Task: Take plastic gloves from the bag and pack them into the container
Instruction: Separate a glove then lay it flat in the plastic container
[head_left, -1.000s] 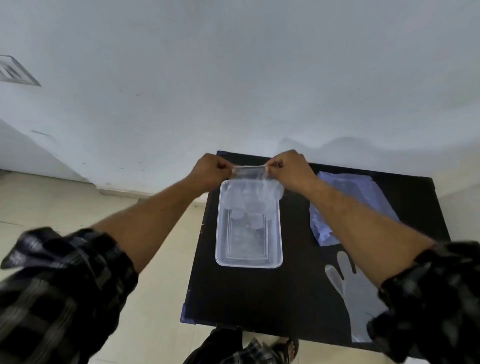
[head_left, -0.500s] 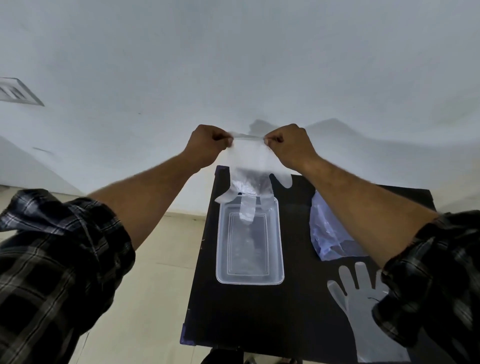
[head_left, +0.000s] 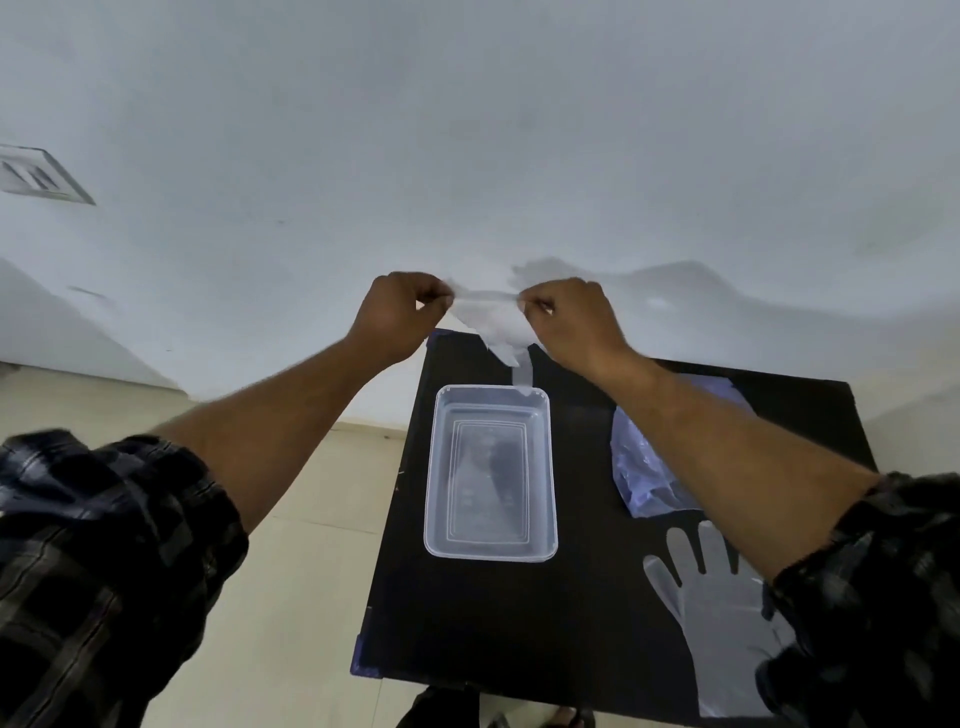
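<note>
A clear plastic glove (head_left: 493, 325) hangs in the air above the far end of the table. My left hand (head_left: 402, 312) pinches its cuff on one side and my right hand (head_left: 569, 317) pinches the other side. One glove finger dangles down to the far rim of the clear rectangular container (head_left: 491, 553), which lies on the black table (head_left: 571, 613). A bluish plastic bag (head_left: 641, 467) lies right of the container, partly under my right forearm. A second clear glove (head_left: 722, 618) lies flat at the table's near right.
A white wall rises right behind the table. Beige floor tiles lie to the left. My checked sleeves fill the lower corners, and a foot shows below the table's near edge.
Both hands have lifted the glove up out of the container; it now hangs above the container's far end with only a fingertip reaching the rim.
</note>
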